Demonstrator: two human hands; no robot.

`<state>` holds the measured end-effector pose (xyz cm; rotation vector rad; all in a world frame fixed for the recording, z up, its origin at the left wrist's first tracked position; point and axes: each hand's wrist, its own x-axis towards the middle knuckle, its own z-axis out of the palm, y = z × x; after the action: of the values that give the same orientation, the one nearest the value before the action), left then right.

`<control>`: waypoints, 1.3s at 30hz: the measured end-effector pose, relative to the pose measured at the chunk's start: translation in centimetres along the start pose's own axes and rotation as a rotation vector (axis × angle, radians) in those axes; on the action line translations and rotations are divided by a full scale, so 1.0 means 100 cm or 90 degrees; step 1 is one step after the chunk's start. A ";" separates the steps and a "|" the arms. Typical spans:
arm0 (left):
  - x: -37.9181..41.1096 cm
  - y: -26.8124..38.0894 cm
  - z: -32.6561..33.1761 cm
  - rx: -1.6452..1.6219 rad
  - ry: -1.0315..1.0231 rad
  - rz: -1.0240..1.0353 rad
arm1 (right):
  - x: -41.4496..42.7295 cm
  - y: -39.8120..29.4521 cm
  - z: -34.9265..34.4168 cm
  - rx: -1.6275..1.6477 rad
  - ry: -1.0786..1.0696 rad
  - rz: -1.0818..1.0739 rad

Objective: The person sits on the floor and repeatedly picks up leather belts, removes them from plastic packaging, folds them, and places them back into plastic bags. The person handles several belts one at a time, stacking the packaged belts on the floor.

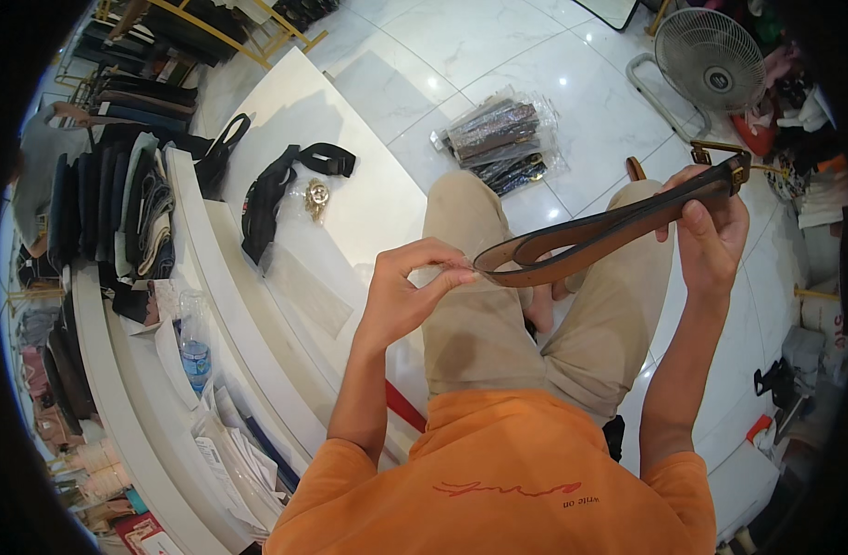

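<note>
A folded leather belt [569, 257], brown on the inner side with dark edges, stretches over my knees. My right hand [715, 229] grips it near its metal buckle [739, 173]. At the looped end, my left hand [424, 284] pinches a bit of clear plastic film [481, 267] between thumb and fingers; the film touches the belt's bend. On the white table [368, 208] to the left lie a black strapped bag [267, 201], a gold-coloured metal buckle [317, 194] in clear plastic and an empty clear plastic sleeve [309, 291].
Plastic-wrapped bundles [500, 139] lie on the tiled floor beyond my knees. A grey fan [710, 61] stands at the upper right. Folded trousers [118, 201] are stacked at the left. A plastic bottle [196, 354] and papers [229, 458] sit on a lower shelf beside me.
</note>
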<state>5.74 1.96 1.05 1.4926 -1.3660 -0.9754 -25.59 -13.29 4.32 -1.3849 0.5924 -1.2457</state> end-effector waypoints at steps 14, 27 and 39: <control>-0.001 0.007 0.015 -0.063 -0.055 -0.049 | -0.004 0.018 0.013 0.054 -0.005 0.076; -0.001 0.027 0.038 -0.200 0.021 -0.069 | -0.023 0.018 0.061 -0.010 -0.041 0.068; 0.006 0.029 0.045 -0.313 0.071 0.048 | -0.022 0.014 0.077 -0.127 -0.190 0.077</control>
<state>0.64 0.85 2.34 1.0976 -1.0016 -1.0693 -18.87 -8.70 3.67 -1.6405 0.5926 -0.8792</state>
